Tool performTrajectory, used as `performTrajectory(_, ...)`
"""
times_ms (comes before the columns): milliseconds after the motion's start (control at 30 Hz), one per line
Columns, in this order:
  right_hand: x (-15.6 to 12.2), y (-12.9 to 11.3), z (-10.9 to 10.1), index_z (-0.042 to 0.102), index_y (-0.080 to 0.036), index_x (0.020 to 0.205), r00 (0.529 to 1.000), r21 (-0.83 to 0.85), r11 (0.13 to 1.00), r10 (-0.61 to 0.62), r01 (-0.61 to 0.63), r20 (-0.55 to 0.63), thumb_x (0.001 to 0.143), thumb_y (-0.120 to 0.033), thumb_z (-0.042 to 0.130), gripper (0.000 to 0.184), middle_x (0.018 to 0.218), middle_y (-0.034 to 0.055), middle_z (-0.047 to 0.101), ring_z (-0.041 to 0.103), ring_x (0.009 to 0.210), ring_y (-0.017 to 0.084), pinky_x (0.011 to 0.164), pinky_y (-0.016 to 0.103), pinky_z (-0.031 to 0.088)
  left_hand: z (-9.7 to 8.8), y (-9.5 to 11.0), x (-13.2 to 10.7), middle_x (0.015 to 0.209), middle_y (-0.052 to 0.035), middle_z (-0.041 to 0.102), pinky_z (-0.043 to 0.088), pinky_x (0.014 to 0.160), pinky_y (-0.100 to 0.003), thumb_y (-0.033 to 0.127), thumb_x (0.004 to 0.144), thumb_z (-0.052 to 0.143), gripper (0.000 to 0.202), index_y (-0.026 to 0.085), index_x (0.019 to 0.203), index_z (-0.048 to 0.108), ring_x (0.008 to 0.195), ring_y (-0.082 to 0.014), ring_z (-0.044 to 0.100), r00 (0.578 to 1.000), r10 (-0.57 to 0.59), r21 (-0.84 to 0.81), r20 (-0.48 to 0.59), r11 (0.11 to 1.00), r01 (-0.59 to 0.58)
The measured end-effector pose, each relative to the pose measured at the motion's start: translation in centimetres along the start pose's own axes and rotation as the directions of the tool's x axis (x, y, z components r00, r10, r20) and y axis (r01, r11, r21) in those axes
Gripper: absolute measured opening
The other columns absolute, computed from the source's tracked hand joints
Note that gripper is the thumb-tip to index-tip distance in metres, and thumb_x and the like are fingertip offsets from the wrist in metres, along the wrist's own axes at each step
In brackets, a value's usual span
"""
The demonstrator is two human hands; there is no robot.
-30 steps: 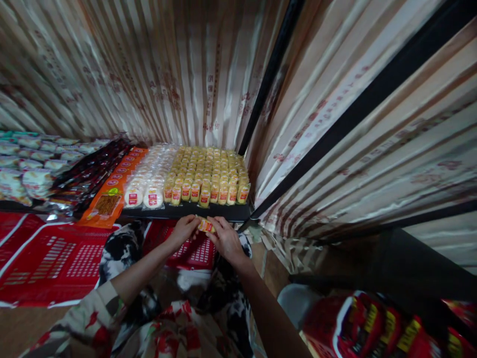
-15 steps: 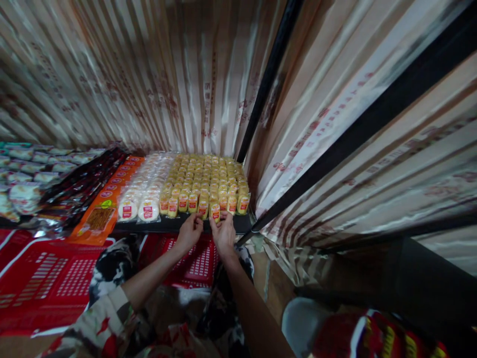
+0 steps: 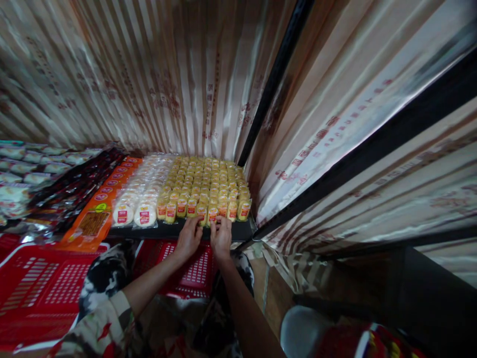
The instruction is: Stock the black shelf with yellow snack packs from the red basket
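Note:
Rows of small wrapped yellow cakes (image 3: 212, 215) with red and white labels stand upright on a black shelf (image 3: 160, 232). My left hand (image 3: 189, 237) is at the front row, its bent fingertips pinched at the lower edge of one wrapped cake (image 3: 201, 212). Close beside it, my right hand (image 3: 221, 238) has its thumb and fingers closed against the front cakes, the thumb at the one that stands slightly forward. The fingertips partly cover these packets, so the exact grip is hard to see.
Left of the cakes lie round white packets (image 3: 145, 215), an orange snack bag (image 3: 91, 221), dark shiny bags (image 3: 76, 191) and white packets (image 3: 17, 199). Red baskets (image 3: 40, 293) stand below. A pleated curtain (image 3: 179, 74) and black posts (image 3: 276, 74) border the shelf. A pale stool (image 3: 303, 330) is lower right.
The view has shifted slightly. My right hand's fingers have moved from the protruding cake towards its right neighbour, and that cake now sits closer to the row. My left hand's fingertips reach the adjacent cake.

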State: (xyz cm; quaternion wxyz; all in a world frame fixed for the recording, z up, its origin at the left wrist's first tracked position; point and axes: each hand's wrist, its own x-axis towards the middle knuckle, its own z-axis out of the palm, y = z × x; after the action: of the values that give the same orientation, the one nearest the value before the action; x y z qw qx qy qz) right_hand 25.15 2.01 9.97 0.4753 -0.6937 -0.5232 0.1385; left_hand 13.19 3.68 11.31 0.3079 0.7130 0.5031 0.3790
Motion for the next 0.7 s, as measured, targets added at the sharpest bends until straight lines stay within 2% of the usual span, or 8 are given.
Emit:
performTrajectory(100, 0.1, 0.3, -0.1, 0.054, -0.016, 0.096, 0.999, -0.026, 0.999, -0.031, 0.031, -0.014, 0.089, -0.033, 0.039, 0.024, 0.096, 0.0089, 0.051, 0.054, 0.069, 0.015, 0.073, 0.031, 0.048, 0.4, -0.2, 0.1, 0.1, -0.0097, 0.054, 0.048, 0.085, -0.035, 0.016, 0.082, 0.044, 0.025, 0.017, 0.104, 0.056, 0.09, -0.0191, 0.056, 1.0, 0.02, 0.025, 0.011, 0.999, -0.02)
performTrajectory(200, 0.0, 0.3, -0.2, 0.055, -0.015, 0.101, 0.989, -0.106, 0.991, -0.092, 0.08, -0.118, 0.089, -0.036, 0.041, 0.029, 0.101, 0.0124, 0.053, 0.053, 0.092, 0.021, 0.086, 0.037, 0.044, 0.4, -0.4, 0.0, 0.097, -0.0088, 0.054, 0.048, 0.083, -0.035, 0.017, 0.083, 0.042, 0.021, 0.017, 0.099, 0.055, 0.09, -0.019, 0.056, 0.999, 0.045, 0.036, -0.025, 0.998, -0.044)
performTrajectory(300, 0.1, 0.2, -0.3, 0.051, -0.012, 0.118, 0.968, -0.205, 0.975, -0.127, 0.082, -0.217, 0.089, -0.042, 0.042, 0.043, 0.124, 0.0197, 0.046, 0.038, 0.121, 0.029, 0.098, 0.049, 0.033, 0.2, -0.4, 0.1, 0.095, -0.0082, 0.055, 0.047, 0.082, -0.034, 0.018, 0.083, 0.043, 0.018, 0.018, 0.097, 0.054, 0.087, -0.019, 0.055, 0.998, 0.046, 0.054, -0.045, 0.998, -0.043)
performTrajectory(433, 0.7, -0.1, 0.4, 0.032, -0.009, 0.138, 0.97, -0.31, 0.951, -0.088, 0.015, -0.225, 0.089, -0.049, 0.037, 0.063, 0.145, 0.0241, 0.023, 0.015, 0.136, 0.034, 0.1, 0.058, 0.025, 0.2, -0.3, 0.4, 0.094, -0.008, 0.055, 0.047, 0.082, -0.035, 0.021, 0.083, 0.044, 0.016, 0.019, 0.094, 0.054, 0.087, -0.0198, 0.055, 0.999, 0.008, 0.041, -0.038, 0.999, -0.007)
performTrajectory(567, 1.4, -0.9, 1.8, 0.024, -0.007, 0.142, 0.973, -0.341, 0.94, -0.062, -0.018, -0.224, 0.09, -0.049, 0.032, 0.068, 0.149, 0.0254, 0.012, 0.002, 0.138, 0.035, 0.1, 0.063, 0.021, 0.2, -0.3, 0.6, 0.09, -0.0067, 0.057, 0.045, 0.086, -0.036, 0.024, 0.083, 0.042, 0.014, 0.02, 0.089, 0.054, 0.089, -0.0204, 0.056, 0.997, -0.054, -0.11, -0.053, 0.993, 0.048)
performTrajectory(700, 1.9, -1.9, 3.4, 0.023, -0.007, 0.143, 0.969, -0.322, 0.946, -0.042, -0.039, -0.242, 0.089, -0.053, 0.034, 0.072, 0.149, 0.0265, 0.01, 0.001, 0.138, 0.038, 0.099, 0.068, 0.017, -0.2, -0.2, 1.1, 0.077, -0.0021, 0.058, 0.048, 0.074, -0.031, 0.032, 0.085, 0.041, 0.016, 0.021, 0.089, 0.052, 0.071, -0.0171, 0.057, 0.977, -0.2, -0.339, 0.079, 0.916, 0.215)
